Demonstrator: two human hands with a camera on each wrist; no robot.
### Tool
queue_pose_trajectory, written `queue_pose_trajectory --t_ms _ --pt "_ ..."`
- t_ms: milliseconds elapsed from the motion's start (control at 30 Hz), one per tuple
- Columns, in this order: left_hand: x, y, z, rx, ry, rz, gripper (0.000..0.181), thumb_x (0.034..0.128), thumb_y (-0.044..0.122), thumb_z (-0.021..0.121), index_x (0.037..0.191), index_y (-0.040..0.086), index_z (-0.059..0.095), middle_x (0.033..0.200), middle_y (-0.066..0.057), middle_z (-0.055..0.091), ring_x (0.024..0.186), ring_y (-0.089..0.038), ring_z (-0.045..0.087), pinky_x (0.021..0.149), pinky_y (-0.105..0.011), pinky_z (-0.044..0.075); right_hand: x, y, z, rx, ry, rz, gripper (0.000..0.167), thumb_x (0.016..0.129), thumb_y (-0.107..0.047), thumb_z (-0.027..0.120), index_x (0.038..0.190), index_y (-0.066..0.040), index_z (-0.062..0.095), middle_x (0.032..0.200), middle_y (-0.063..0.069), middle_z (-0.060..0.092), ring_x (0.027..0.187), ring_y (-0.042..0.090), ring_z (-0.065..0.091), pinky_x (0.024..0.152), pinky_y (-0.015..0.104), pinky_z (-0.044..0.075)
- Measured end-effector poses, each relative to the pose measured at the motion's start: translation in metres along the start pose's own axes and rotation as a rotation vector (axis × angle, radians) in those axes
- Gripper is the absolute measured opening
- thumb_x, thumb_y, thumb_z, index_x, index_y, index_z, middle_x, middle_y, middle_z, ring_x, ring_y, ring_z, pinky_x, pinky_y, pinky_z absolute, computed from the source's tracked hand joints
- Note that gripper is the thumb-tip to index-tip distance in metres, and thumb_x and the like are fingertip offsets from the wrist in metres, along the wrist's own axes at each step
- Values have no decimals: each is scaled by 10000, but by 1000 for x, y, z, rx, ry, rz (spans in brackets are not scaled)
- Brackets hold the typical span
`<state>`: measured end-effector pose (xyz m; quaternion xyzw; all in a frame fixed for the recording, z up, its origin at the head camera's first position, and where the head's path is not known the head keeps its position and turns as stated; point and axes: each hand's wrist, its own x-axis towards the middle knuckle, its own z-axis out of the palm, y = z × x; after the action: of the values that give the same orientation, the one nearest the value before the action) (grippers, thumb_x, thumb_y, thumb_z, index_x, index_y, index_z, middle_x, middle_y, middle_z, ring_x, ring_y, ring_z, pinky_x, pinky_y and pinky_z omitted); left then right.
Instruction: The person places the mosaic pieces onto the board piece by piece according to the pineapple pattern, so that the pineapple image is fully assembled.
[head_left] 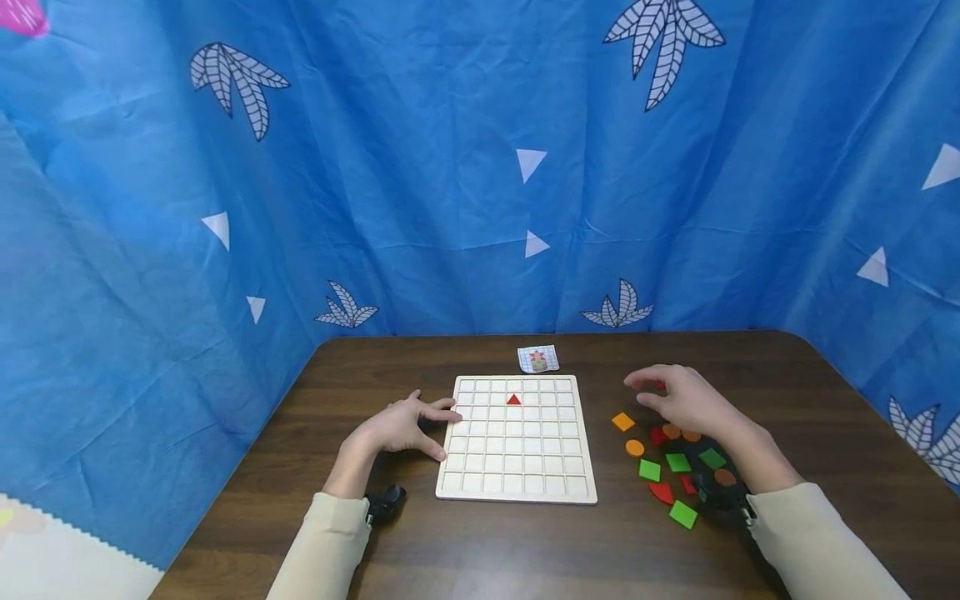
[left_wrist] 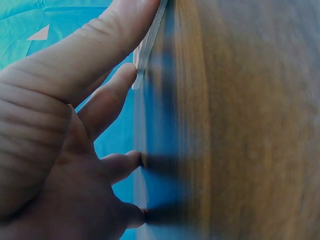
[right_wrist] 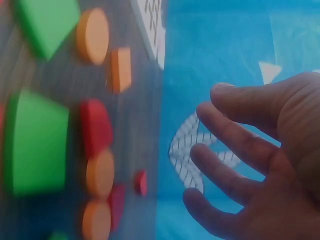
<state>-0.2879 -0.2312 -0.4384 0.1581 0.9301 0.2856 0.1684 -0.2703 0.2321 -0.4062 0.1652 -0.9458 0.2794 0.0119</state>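
A flat white gridded board [head_left: 482, 450] is touched at its edge by the left hand's [head_left: 397, 427] spread, ungripping fingers, probably for steadiness. A red triangle [head_left: 513, 400] is placed on it, to their right. By the right hand [head_left: 686, 400], loosely bent, nothing is grasped; nearer than its fingers, flat green, orange and red pieces [head_left: 678, 462] are strewn on the brown wooden desk [head_left: 525, 550], presumably for easy reach.
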Motion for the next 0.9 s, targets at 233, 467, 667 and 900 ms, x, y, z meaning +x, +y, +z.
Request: queue_pose_trajectory --t_ms 233,467,667,900 --pt "0 0 0 5 1 1 618 726 349 933 1294 438 705 1601 76 471 1602 -435 48 1172 -777 168 -17 29 -15 -27 20 13 295 971 -66 683 1264 -61 716 1303 237 673 1175 450 597 952 631 534" --pt "0 2 -1 11 -13 31 630 737 328 930 1321 395 703 1609 64 458 1600 -447 20 1175 -787 122 -34 67 -28 -85 35 52 290 965 12 639 1234 -55 725 1228 267 645 976 396 618 821 555 569" --pt "1 2 -1 29 -5 11 626 738 339 927 1316 420 699 1604 83 465 1603 -435 44 1167 -789 150 -43 93 -33 -103 11 72 410 938 137 510 1195 -73 749 1068 164 619 817 231 515 639 320 416" --pt "0 2 -2 9 -8 5 627 734 336 930 1313 411 703 1604 78 464 1606 -427 31 1183 -778 123 -45 106 -30 -124 -20 93 511 876 188 450 1112 -109 792 1056 158 637 918 313 580 811 537 528"
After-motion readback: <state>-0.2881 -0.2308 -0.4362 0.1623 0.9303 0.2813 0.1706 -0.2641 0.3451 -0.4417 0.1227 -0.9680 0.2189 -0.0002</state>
